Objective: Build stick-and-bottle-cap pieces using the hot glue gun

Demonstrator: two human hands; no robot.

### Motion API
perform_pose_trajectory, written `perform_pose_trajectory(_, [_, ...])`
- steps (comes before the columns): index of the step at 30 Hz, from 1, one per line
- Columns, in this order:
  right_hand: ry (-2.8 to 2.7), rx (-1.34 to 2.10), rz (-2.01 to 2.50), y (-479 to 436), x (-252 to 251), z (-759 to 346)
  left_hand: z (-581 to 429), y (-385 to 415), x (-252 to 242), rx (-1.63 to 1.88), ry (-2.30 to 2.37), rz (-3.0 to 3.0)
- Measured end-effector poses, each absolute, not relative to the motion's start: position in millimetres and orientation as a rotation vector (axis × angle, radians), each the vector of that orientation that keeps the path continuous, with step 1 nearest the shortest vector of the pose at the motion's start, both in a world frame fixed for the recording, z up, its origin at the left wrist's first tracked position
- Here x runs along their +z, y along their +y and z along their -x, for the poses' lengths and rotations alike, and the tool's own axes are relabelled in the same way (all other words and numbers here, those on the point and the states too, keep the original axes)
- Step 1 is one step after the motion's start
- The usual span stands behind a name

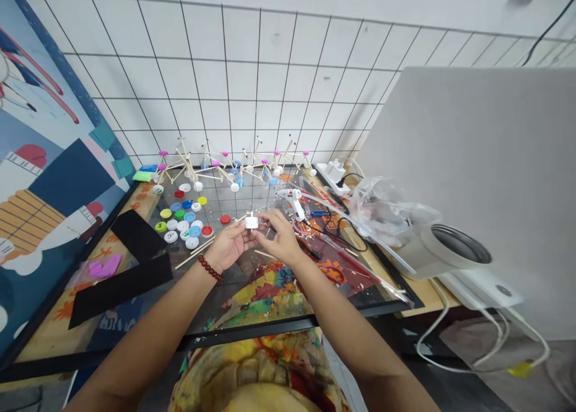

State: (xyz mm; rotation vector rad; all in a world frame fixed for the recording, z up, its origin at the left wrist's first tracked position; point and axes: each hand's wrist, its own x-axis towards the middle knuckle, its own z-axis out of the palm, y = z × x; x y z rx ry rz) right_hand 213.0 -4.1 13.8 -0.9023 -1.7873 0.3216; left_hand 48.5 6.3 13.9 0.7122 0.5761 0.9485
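Observation:
A white bottle cap [251,222] is held up over the glass tabletop, with a short pale stub on its top. My left hand [228,244] grips the cap's left side between thumb and fingers; a beaded bracelet circles that wrist. From the right, my right hand [279,237] has thumb and fingers at the cap's other side, closed in a pinch. Thin wooden sticks [198,251] lie beside and beneath the left hand. Left of the hands, several loose bottle caps [182,226] in white, blue, yellow, green and red are spread on the glass.
Stick-and-cap structures [216,165] line the back by the tiled wall. A white hot glue gun [292,201] with a black cord stands right of the hands. Black strips [121,286] lie left. A plastic bag [382,208], power strip [333,175] and pale container [432,250] are at right.

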Motion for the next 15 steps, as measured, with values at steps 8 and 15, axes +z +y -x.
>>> perform_pose_trajectory(8, [-1.875, 0.079, 1.001, -3.3, 5.5, -218.2, -49.1, 4.5, 19.1, 1.14, 0.74, -0.835])
perform_pose_trajectory(15, [-1.558, 0.425, 1.031, -7.5, 11.9, -219.8, -43.8, 7.8, 24.9, 1.026, 0.707, -0.674])
